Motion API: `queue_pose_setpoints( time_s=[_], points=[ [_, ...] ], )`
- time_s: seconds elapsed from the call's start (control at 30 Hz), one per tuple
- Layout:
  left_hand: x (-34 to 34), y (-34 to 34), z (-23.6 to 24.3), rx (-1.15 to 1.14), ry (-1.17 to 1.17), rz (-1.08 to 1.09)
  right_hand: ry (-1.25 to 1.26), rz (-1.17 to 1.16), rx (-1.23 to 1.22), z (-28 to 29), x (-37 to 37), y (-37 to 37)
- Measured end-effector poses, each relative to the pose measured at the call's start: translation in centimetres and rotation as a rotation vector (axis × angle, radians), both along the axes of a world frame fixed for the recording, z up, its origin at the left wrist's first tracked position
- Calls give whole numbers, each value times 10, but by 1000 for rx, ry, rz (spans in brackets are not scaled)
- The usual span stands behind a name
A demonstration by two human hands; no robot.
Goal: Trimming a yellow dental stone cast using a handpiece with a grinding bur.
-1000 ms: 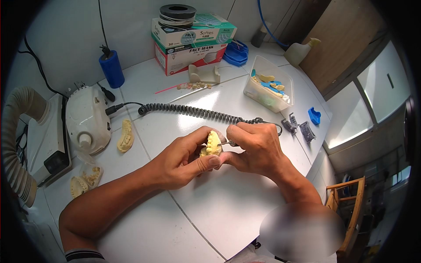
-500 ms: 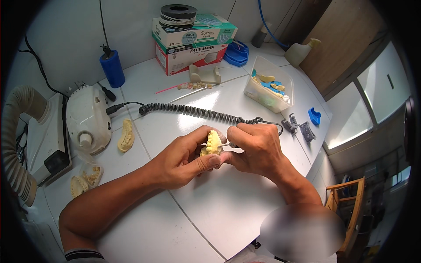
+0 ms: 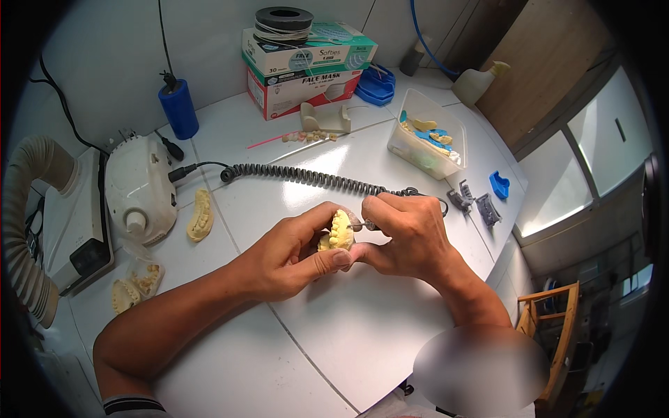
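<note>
Teeth model [image 3: 341,230], held in the left hand [image 3: 294,249], looks not done yet, as the right hand [image 3: 408,233] pinches a thin tool [image 3: 361,225] at its side.

The bare left hand [image 3: 296,245] hides part of the yellow plaster dental model [image 3: 341,230]; the bare right hand [image 3: 411,233] covers most of the thin metal tool [image 3: 357,225], whose tip is too small to judge contact. The black coiled cord [image 3: 306,175] disappears behind that hand. Toward the near right edge of the white tabletop [image 3: 334,327], a grey oval blur [image 3: 481,373] conceals the right elbow.
</note>
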State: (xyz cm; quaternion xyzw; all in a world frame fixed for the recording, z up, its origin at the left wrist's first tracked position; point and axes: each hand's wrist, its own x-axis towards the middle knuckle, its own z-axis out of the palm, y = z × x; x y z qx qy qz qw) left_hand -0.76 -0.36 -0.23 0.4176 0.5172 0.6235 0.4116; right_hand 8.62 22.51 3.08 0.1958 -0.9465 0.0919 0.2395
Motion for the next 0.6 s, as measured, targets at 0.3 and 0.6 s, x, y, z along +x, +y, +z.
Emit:
queue_pose_setpoints(
  time_s=[0.3, 0.6],
  points=[
    [3, 1, -4, 60, 15, 32, -24, 23, 9, 1, 1, 0],
    [0, 0, 2, -1, -13, -7, -24, 10, 1, 0, 0, 1]
  ],
)
